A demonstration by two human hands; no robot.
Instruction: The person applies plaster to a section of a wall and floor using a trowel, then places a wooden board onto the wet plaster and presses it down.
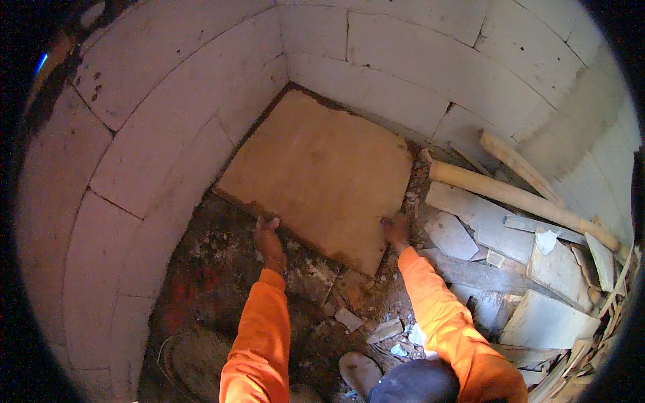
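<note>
Left arm: ran nearly straight up from the lower edge, its orange left sleeve [257, 342] ending at the wrist.
Left hand: my left hand [270, 245] was at the board's near edge, left of its near corner, thumb up over the rim and the hand closed round it; my fingers were probably underneath, though shadow hid them.
Right arm: slanted up and leftward from the lower right, in its orange right sleeve [450, 316].
Right hand: my right hand [398, 232] was closed on the board's right edge, a little above the near corner, fingertips pointing inward.
Board: the tan board [319, 171] sat in the corner between the left wall [161, 127] and the back wall [403, 60].
Rubble: pale slabs [487, 215] and a wooden pole [524, 201] lay beyond my right hand.
</note>
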